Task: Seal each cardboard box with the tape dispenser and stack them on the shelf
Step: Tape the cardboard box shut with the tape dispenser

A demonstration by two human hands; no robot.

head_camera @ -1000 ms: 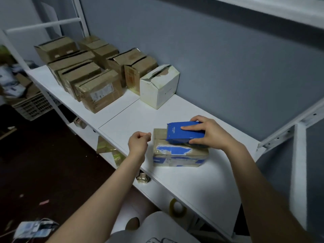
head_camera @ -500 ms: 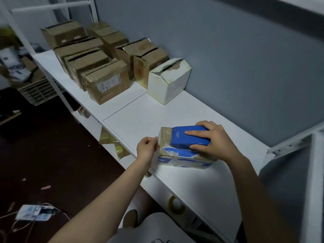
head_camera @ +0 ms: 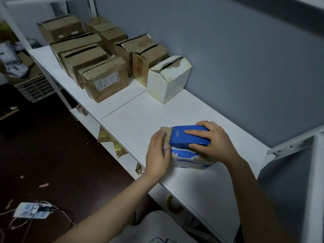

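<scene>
Right, left hand [head_camera: 157, 155] lies flat against the left end of the cardboard box [head_camera: 189, 160], fingers straight. Right hand [head_camera: 213, 142] grips the blue tape dispenser [head_camera: 182, 140], which sits on the box top, nose toward the left edge. Box rests on the white shelf [head_camera: 140, 116], near its front edge. Farther back: a white box [head_camera: 168, 81], then a cluster of brown boxes [head_camera: 105, 79].

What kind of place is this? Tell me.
Likely a storeroom or packing area: cardboard boxes on a white metal shelf, a blue tape dispenser in use, a plastic crate on the floor.
</scene>
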